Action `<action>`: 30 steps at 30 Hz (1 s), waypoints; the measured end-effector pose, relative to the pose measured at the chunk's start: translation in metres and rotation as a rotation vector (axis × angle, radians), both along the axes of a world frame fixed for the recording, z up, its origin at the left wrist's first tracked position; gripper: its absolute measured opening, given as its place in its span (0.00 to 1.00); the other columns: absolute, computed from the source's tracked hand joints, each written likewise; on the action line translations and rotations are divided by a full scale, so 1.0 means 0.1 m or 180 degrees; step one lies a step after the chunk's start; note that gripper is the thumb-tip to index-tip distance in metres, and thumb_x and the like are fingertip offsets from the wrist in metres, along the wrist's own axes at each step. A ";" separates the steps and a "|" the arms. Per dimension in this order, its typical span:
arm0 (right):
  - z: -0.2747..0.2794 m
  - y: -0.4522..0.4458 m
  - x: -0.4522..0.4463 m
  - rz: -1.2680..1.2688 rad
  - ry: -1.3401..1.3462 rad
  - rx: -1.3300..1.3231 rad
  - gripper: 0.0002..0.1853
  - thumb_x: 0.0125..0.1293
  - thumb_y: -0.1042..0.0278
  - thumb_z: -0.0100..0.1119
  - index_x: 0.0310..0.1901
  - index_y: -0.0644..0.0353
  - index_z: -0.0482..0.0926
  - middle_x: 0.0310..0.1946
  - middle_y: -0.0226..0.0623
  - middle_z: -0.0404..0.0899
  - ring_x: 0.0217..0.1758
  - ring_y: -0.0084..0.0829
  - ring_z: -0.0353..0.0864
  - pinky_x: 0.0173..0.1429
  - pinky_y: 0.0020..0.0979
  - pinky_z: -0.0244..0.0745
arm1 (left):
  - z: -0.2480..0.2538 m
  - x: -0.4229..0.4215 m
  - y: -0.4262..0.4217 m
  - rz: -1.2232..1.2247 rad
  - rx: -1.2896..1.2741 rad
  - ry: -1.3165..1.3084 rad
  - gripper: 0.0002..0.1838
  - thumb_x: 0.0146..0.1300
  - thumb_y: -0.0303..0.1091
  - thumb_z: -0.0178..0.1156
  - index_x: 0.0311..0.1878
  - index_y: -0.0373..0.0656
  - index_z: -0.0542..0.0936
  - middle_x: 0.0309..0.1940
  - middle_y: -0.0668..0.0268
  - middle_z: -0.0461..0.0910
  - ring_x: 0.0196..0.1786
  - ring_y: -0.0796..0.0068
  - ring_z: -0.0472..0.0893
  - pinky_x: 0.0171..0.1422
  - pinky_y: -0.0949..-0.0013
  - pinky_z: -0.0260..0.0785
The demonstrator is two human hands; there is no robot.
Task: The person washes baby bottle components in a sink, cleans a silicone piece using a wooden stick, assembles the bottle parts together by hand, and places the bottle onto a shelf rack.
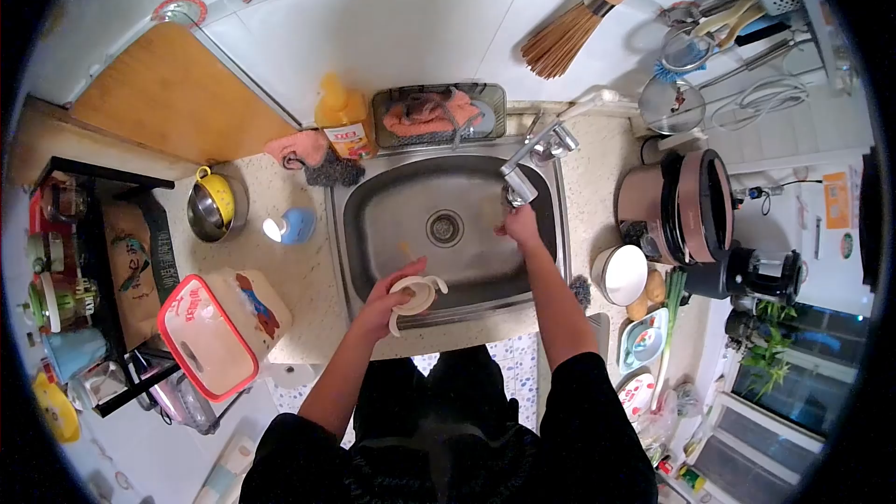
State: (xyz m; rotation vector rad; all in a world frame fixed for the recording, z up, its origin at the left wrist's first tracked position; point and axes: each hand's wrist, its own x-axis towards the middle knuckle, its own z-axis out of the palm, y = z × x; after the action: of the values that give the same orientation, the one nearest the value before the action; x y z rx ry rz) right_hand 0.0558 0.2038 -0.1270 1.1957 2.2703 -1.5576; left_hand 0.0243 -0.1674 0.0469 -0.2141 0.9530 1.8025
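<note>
And here's the left hand [381,311], fingers closed around the side of a small white cup [425,306] with 2 curved tabs, right over the sink's [392,215] near edge. Up and to the right of that grip, the right hand [519,227] is at the spout of the tap [519,185]; whether it's clasping the spout or just touching, I can't tell. The drain [445,229] sits beyond the cup, between the 2 hands, and the red-rimmed box [207,336] is off to the left of the cup grip. For good handling, a light hold on the cup's side, clear of both tabs, and the cup's whole base inside the rim would catch any drips.
</note>
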 end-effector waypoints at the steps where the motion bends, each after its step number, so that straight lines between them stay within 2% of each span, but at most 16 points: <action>1: -0.15 -0.06 0.11 0.0087 0.0052 0.0079 0.22 0.70 0.77 0.50 0.65 0.59 0.73 0.50 0.44 0.81 0.36 0.39 0.87 0.33 0.39 0.89 | -0.03 0.00 -0.01 -0.0039 -0.0008 0.0062 0.39 0.54 0.24 0.57 0.75 0.42 0.67 0.66 0.55 0.73 0.60 0.62 0.81 0.56 0.59 0.82; 3: -0.56 -0.19 0.30 0.0281 0.0145 0.0207 0.22 0.70 0.76 0.51 0.65 0.58 0.73 0.54 0.44 0.80 0.46 0.40 0.87 0.36 0.41 0.91 | -0.08 0.03 -0.08 -0.0099 -0.0052 0.0171 0.39 0.55 0.18 0.55 0.74 0.43 0.68 0.78 0.61 0.61 0.72 0.65 0.72 0.64 0.59 0.77; 4: -0.20 -0.34 0.23 -0.0673 -0.0127 -0.0872 0.24 0.68 0.76 0.54 0.65 0.55 0.74 0.59 0.42 0.77 0.55 0.41 0.83 0.38 0.43 0.91 | -0.07 0.02 -0.10 -0.0180 -0.0201 0.0447 0.39 0.54 0.18 0.55 0.74 0.43 0.69 0.78 0.62 0.60 0.74 0.67 0.68 0.67 0.60 0.74; 6: -0.37 -0.41 0.29 -0.0781 -0.0064 -0.0746 0.25 0.66 0.77 0.56 0.65 0.54 0.75 0.59 0.41 0.77 0.53 0.42 0.84 0.38 0.44 0.91 | -0.01 0.02 -0.08 -0.0348 -0.0478 0.1007 0.40 0.53 0.16 0.57 0.74 0.44 0.69 0.79 0.63 0.58 0.79 0.70 0.61 0.73 0.62 0.68; 10: -0.26 -0.37 0.36 -0.0698 -0.0290 -0.0420 0.27 0.62 0.79 0.58 0.65 0.52 0.76 0.53 0.41 0.81 0.52 0.40 0.85 0.36 0.43 0.90 | 0.12 -0.02 -0.04 -0.0571 -0.0648 0.1725 0.41 0.51 0.16 0.57 0.74 0.44 0.70 0.79 0.63 0.59 0.80 0.67 0.59 0.78 0.64 0.57; 13: -0.35 -0.25 0.48 0.0412 -0.0307 0.0820 0.29 0.60 0.80 0.58 0.66 0.52 0.74 0.46 0.40 0.83 0.51 0.37 0.85 0.34 0.39 0.87 | 0.23 -0.08 0.03 -0.0761 -0.0786 0.2467 0.41 0.50 0.17 0.58 0.73 0.43 0.70 0.78 0.61 0.62 0.80 0.65 0.60 0.79 0.64 0.56; 15: -0.67 -0.17 0.62 0.0271 -0.0094 0.0632 0.30 0.59 0.80 0.59 0.66 0.52 0.74 0.43 0.40 0.84 0.51 0.37 0.86 0.36 0.40 0.86 | 0.32 -0.11 0.06 -0.0799 -0.0838 0.2844 0.41 0.49 0.18 0.59 0.73 0.42 0.71 0.77 0.60 0.64 0.79 0.64 0.61 0.79 0.65 0.55; 18: -0.60 -0.22 0.67 -0.0180 -0.0165 0.0599 0.29 0.58 0.78 0.61 0.64 0.53 0.76 0.43 0.42 0.84 0.52 0.37 0.85 0.43 0.40 0.85 | 0.38 -0.14 0.08 -0.0815 -0.0845 0.3076 0.40 0.49 0.19 0.61 0.72 0.41 0.72 0.76 0.59 0.65 0.78 0.62 0.63 0.79 0.65 0.55; 20: -0.24 -0.40 0.63 -0.0417 -0.0411 0.1141 0.27 0.59 0.76 0.62 0.62 0.54 0.77 0.45 0.43 0.83 0.51 0.37 0.85 0.47 0.40 0.84 | 0.47 -0.15 0.08 -0.0793 -0.0786 0.3004 0.41 0.47 0.20 0.62 0.72 0.43 0.72 0.75 0.61 0.66 0.79 0.63 0.61 0.80 0.63 0.53; 22: 0.37 -0.65 0.51 -0.0553 -0.0688 0.2203 0.24 0.59 0.74 0.64 0.59 0.55 0.79 0.46 0.44 0.82 0.49 0.36 0.85 0.51 0.39 0.82 | 0.59 -0.18 0.10 -0.0828 -0.0748 0.2948 0.42 0.47 0.21 0.63 0.72 0.44 0.72 0.74 0.61 0.67 0.78 0.63 0.62 0.80 0.63 0.53; 24: 0.56 -0.69 0.54 -0.0185 0.0310 0.2211 0.20 0.61 0.72 0.64 0.56 0.55 0.81 0.47 0.44 0.81 0.45 0.34 0.84 0.49 0.36 0.81 | 0.77 -0.19 0.12 -0.0916 -0.0729 0.2888 0.41 0.47 0.22 0.64 0.72 0.44 0.72 0.74 0.60 0.68 0.77 0.62 0.65 0.79 0.64 0.55; 25: 0.70 -0.72 0.55 0.0004 0.0803 0.2216 0.18 0.62 0.71 0.65 0.54 0.56 0.81 0.48 0.44 0.81 0.43 0.33 0.84 0.48 0.35 0.81 | 0.86 -0.20 0.13 -0.1057 -0.0831 0.3075 0.41 0.47 0.24 0.64 0.71 0.43 0.72 0.73 0.59 0.68 0.73 0.63 0.69 0.75 0.65 0.60; 26: 0.82 -0.78 0.56 -0.0021 0.1008 0.1598 0.14 0.65 0.70 0.64 0.52 0.58 0.83 0.42 0.40 0.81 0.38 0.29 0.82 0.44 0.31 0.78 | 0.96 -0.22 0.14 -0.1197 -0.0927 0.3270 0.40 0.47 0.25 0.65 0.70 0.42 0.73 0.73 0.58 0.68 0.69 0.64 0.74 0.72 0.66 0.64; 27: 1.03 -0.88 0.54 -0.0159 0.1582 0.0915 0.11 0.68 0.70 0.63 0.51 0.60 0.84 0.36 0.31 0.79 0.35 0.21 0.78 0.42 0.25 0.75 | 1.03 -0.22 0.16 -0.1334 -0.1022 0.3473 0.40 0.47 0.27 0.65 0.70 0.41 0.73 0.73 0.58 0.68 0.65 0.64 0.78 0.68 0.68 0.69; 29: 2.06 -1.20 0.47 -0.0338 0.1835 -0.0403 0.14 0.66 0.70 0.67 0.53 0.59 0.84 0.29 0.24 0.74 0.32 0.17 0.73 0.37 0.23 0.70 | 1.05 -0.22 0.22 -0.1417 -0.0968 0.3736 0.40 0.47 0.30 0.67 0.69 0.41 0.74 0.72 0.57 0.69 0.63 0.62 0.79 0.67 0.67 0.70; 30: 2.38 -1.29 0.46 -0.0184 0.1984 -0.0402 0.13 0.67 0.71 0.67 0.53 0.59 0.84 0.29 0.22 0.72 0.31 0.15 0.70 0.35 0.21 0.68 | 1.07 -0.21 0.24 -0.1455 -0.0946 0.3871 0.40 0.47 0.31 0.67 0.69 0.41 0.74 0.71 0.57 0.70 0.62 0.61 0.80 0.66 0.66 0.71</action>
State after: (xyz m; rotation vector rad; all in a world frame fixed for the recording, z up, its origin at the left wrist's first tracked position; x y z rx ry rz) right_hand 0.1020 0.0746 0.1105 0.8241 2.4263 -2.3136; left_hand 0.0030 -0.1432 0.1542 0.9577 1.9022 1.2453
